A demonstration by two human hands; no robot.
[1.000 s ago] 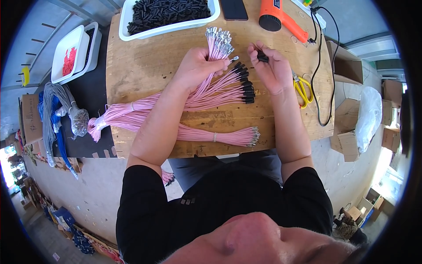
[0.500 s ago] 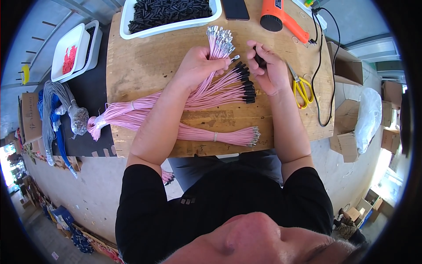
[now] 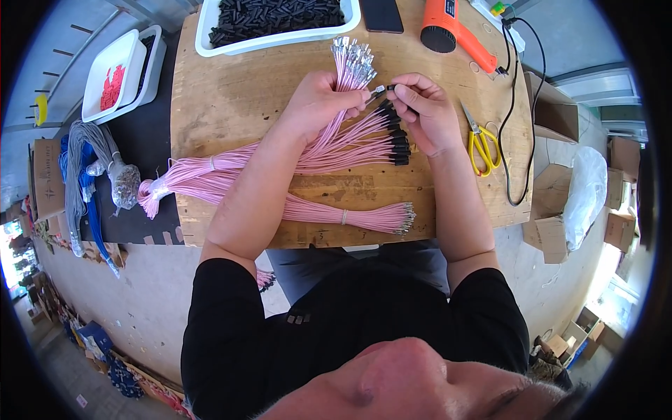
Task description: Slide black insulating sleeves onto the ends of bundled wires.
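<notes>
My left hand (image 3: 323, 103) is closed around a bundle of pink wires (image 3: 348, 85) whose bare metal terminals (image 3: 355, 59) fan out above the fist. One wire's terminal (image 3: 379, 90) sticks out to the right from its fingertips. My right hand (image 3: 428, 110) pinches a small black sleeve (image 3: 391, 89) between thumb and fingers, its end right at that terminal. Whether the sleeve has slipped over the metal, I cannot tell. Below the hands, pink wires with black sleeves (image 3: 399, 143) on their ends lie on the wooden table (image 3: 238, 84).
Nearer me lies a tied pink wire bundle (image 3: 318, 212). A white tray of black sleeves (image 3: 203, 43), a phone (image 3: 382, 15) and an orange heat gun (image 3: 458, 31) are at the back. Yellow-handled scissors (image 3: 483, 150) and a black cable (image 3: 528, 150) lie right. Grey wires (image 3: 94, 143) lie left.
My right hand has turned and moved left, bringing a black sleeve up to the protruding terminal. My left hand still grips the pink wires. The view has shifted slightly.
</notes>
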